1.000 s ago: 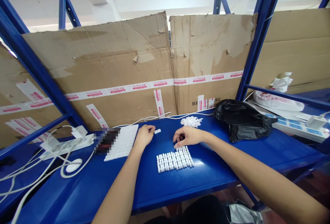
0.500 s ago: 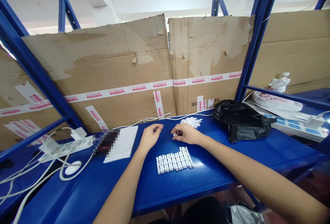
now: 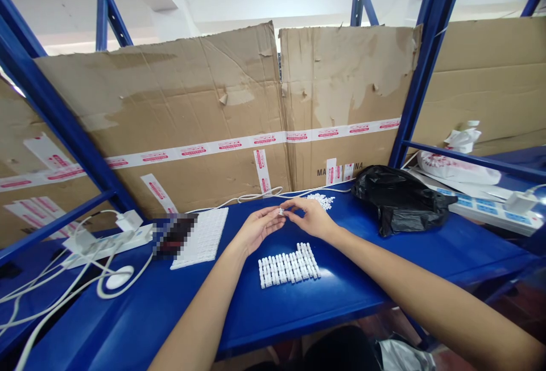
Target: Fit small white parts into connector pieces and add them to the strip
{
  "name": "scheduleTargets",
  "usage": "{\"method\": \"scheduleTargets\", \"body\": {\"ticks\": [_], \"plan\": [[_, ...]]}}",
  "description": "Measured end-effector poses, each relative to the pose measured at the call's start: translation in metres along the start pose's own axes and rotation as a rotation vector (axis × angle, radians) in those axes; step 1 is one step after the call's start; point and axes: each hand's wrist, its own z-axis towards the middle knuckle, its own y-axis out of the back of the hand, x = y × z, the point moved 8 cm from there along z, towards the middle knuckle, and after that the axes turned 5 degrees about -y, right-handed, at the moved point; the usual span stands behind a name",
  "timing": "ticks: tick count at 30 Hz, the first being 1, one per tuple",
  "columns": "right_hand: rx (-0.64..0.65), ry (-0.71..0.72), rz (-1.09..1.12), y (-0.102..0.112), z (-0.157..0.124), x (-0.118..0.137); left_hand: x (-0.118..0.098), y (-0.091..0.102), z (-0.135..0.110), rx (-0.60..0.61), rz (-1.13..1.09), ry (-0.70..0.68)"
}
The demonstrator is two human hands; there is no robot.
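Note:
My left hand (image 3: pixel 260 230) and my right hand (image 3: pixel 314 218) meet at the fingertips above the blue tabletop. A small white piece (image 3: pixel 280 211) is pinched between the fingers of both; its exact kind is too small to make out. Just in front of me, below the hands, white segmented sticks (image 3: pixel 281 268) lie side by side in a row, and those at the right end reach farther back. Behind my right hand is a loose pile of tiny white pieces (image 3: pixel 326 202), partly hidden by that hand.
Left of my arm lies a white ridged sheet (image 3: pixel 207 234) of packed pieces, with a blurred dark item on it. A power strip (image 3: pixel 106 246) with tangled white cables is farther left. At right sits a black plastic bag (image 3: pixel 401 200). Cardboard (image 3: pixel 205 103) walls the back.
My right hand has moved up and left from beside the pile to meet my left hand. The left has turned, its fingers now reaching right to the small white piece.

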Motion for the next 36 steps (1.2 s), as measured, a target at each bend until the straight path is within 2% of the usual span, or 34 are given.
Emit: {"method": "scheduleTargets", "body": {"ticks": [4,9,11,14,17,20,24,27,29,31,36], "plan": [[-0.02,0.074,-0.182,0.001,-0.002,0.01,0.006,-0.001,0.0,-0.015,-0.074,0.075],[-0.042,0.14,-0.347,-0.003,0.001,0.016,0.003,-0.007,-0.001,0.013,-0.141,0.096],[-0.106,0.113,-0.362,0.007,0.006,0.009,0.004,-0.011,-0.003,0.043,-0.131,0.116],[-0.201,-0.038,-0.424,0.033,0.011,-0.018,0.005,-0.012,-0.004,0.045,-0.087,0.114],[-0.176,-0.211,-0.616,0.053,0.009,-0.049,-0.006,-0.006,-0.002,-0.006,0.041,-0.043],[-0.103,-0.225,-0.68,0.055,0.006,-0.057,-0.02,-0.002,0.0,-0.041,0.252,-0.228],[-0.013,-0.134,-0.455,0.031,0.006,-0.029,-0.028,-0.001,0.0,-0.062,0.397,-0.357],[0.011,-0.093,-0.283,0.011,0.007,-0.001,-0.04,-0.006,-0.005,-0.071,0.486,-0.535],[-0.004,-0.09,-0.243,0.003,0.006,0.011,-0.048,-0.012,-0.012,-0.073,0.58,-0.649],[-0.022,-0.112,-0.245,0.0,0.005,0.014,-0.054,-0.018,-0.018,-0.075,0.685,-0.725],[-0.028,-0.189,-0.271,0.0,0.003,0.003,-0.063,-0.03,-0.03,-0.093,0.901,-0.849]]}}
